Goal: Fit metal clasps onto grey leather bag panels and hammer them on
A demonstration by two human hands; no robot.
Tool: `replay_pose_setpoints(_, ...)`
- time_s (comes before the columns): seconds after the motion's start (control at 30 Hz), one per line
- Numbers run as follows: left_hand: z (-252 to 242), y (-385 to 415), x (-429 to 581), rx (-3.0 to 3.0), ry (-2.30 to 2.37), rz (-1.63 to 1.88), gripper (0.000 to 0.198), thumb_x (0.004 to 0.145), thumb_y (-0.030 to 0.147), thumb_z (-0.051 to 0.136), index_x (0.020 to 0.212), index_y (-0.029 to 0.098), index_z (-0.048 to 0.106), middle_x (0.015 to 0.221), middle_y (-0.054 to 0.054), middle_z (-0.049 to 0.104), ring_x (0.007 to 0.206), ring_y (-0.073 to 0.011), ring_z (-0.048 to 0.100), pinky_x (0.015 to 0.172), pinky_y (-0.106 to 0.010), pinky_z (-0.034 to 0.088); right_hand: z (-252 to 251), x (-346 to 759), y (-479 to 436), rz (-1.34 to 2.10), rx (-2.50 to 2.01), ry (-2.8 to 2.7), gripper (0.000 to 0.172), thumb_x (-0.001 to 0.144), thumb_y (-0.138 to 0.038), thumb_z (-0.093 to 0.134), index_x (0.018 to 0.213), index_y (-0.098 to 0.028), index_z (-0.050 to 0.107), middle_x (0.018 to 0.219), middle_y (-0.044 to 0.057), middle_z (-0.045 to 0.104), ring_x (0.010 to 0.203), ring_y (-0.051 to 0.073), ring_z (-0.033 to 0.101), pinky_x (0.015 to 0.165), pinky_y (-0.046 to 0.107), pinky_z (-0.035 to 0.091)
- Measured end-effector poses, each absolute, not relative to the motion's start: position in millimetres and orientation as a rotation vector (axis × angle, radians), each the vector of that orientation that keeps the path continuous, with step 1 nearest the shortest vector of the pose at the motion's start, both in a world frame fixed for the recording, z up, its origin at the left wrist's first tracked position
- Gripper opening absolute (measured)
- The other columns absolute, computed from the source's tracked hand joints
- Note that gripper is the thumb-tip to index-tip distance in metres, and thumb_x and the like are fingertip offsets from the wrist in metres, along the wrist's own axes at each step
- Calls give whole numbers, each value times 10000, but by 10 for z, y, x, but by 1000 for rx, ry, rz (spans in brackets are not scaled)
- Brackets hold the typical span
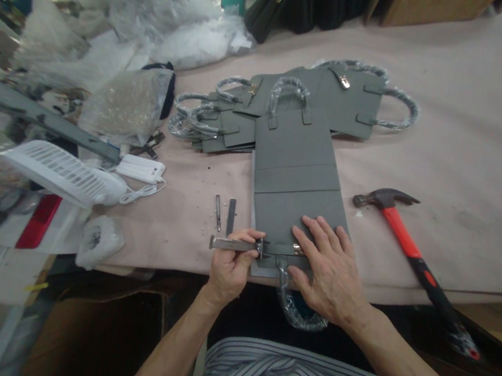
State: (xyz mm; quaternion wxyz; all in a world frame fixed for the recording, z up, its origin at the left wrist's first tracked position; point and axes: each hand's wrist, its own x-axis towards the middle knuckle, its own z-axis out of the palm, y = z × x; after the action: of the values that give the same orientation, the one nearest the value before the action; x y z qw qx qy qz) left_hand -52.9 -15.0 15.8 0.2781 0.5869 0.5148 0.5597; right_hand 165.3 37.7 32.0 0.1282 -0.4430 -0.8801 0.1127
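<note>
My left hand (230,272) pinches a metal punch (234,245), its pronged end by the strap of a grey leather bag panel (299,176). Flat on that panel lies my right hand (330,268), fingers spread, beside a small gold metal clasp (297,250) on the strap. A plastic-wrapped handle (298,316) hangs from the near end of the panel, over the table edge. To the left of the panel rest a thin metal rod (218,213) and a dark flat bar (231,215).
A claw hammer (410,254) with a red and black handle lies at right, overhanging the edge. More grey bag panels (350,112) are piled behind. At left are a white slatted device (66,173) and plastic bags (123,101); dark bags (300,2) stand at the back.
</note>
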Motion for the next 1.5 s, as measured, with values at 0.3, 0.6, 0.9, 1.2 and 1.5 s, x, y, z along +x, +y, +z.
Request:
replay_pose_setpoints(0.3, 136, -149, -382, 1743, 1507, 1544, 96, 952, 153, 588, 1037, 197, 585, 1088, -90, 709, 1052, -206, 700, 959, -398, 578, 302, 1658, 374, 324, -1290, -2572, 623, 876, -405, 572, 1446, -161, 511, 1596, 139, 375, 1487, 353, 278, 1214, 572, 186)
replay_pose_setpoints(0.6, 204, -72, -508, 1830, 1370, 1429, 112, 957, 154, 559, 1059, 197, 576, 1097, -113, 702, 1074, -225, 691, 954, -425, 583, 307, 1656, 371, 352, -1283, -2537, 611, 881, -402, 573, 1445, -173, 511, 1588, 138, 392, 1479, 358, 299, 1206, 574, 200)
replay_pose_setpoints(0.9, 210, -30, -435, 1974, 1425, 1431, 112, 953, 145, 544, 1050, 198, 564, 1054, -98, 699, 1038, -209, 691, 925, -385, 586, 308, 1661, 374, 344, -1266, -2521, 604, 872, -375, 581, 1435, -163, 531, 1584, 144, 401, 1473, 359, 311, 1207, 578, 205)
replay_pose_setpoints(1.2, 266, -5, -401, 1997, 1476, 1409, 68, 950, 168, 538, 1001, 193, 576, 1017, -93, 695, 989, -206, 690, 890, -364, 577, 307, 1712, 371, 441, -1168, -2473, 526, 892, -339, 565, 1389, -168, 567, 1546, 149, 447, 1462, 352, 337, 1186, 610, 255)
replay_pose_setpoints(1.5, 252, -18, -348, 2013, 1480, 1381, 132, 925, 131, 538, 1038, 190, 572, 1030, -92, 680, 1000, -201, 688, 891, -358, 578, 390, 2612, 670, 161, -1565, -2103, 456, 896, -386, 537, 1254, -114, 612, 1221, 217, 602, 1135, 384, 581, 980, 563, 484)
